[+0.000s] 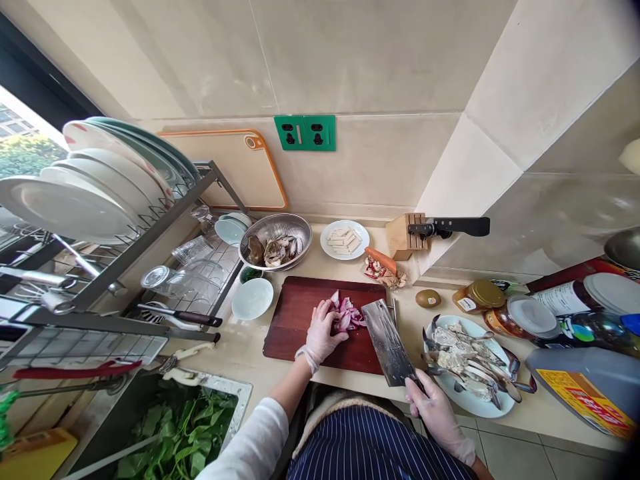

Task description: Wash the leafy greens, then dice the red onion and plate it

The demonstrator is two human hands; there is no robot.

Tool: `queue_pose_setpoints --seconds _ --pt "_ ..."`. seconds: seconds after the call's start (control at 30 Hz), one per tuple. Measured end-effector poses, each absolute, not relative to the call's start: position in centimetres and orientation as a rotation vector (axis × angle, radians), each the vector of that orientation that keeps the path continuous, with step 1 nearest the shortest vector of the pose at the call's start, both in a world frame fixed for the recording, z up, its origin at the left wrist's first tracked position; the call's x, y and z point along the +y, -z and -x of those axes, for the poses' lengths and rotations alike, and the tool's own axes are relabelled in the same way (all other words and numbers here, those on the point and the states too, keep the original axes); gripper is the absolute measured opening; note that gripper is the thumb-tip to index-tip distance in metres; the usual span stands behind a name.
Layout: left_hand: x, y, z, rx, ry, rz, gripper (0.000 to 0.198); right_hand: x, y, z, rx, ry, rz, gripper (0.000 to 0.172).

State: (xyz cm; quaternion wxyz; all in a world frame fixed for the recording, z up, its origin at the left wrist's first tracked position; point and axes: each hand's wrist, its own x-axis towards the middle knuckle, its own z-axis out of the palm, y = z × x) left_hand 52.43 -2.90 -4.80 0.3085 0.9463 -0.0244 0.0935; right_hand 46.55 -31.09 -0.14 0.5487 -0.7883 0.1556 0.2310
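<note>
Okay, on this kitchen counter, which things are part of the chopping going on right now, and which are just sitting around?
In use:
left hand on the red onion pieces
right hand gripping the cleaver
dark red cutting board

Lying about:
plate of crab pieces
colander
carrot
kiwi
knife block
small white bowl
leafy greens in the sink

A white round plate of cut crab pieces (pixel 467 367) lay at the counter's right front edge. A steel colander with shellfish (pixel 275 241) stood near the back wall, beside a white plate of pale strips (pixel 345 239).
</note>
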Motion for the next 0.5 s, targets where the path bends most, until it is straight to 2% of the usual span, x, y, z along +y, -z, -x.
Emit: queue_pose_setpoints --seconds 0.3,0.5 --pt "-5.1 5.2 -51.5 0.026 -0.398 -2.489 0.014 -29.9 -1.1 -46.1 0.359 -0.54 1.956 0.064" --pt "-4.0 5.6 -51.3 0.036 -0.39 -2.467 0.02 -30.2 -1.9 -45.6 0.464 -0.542 1.881 0.063"
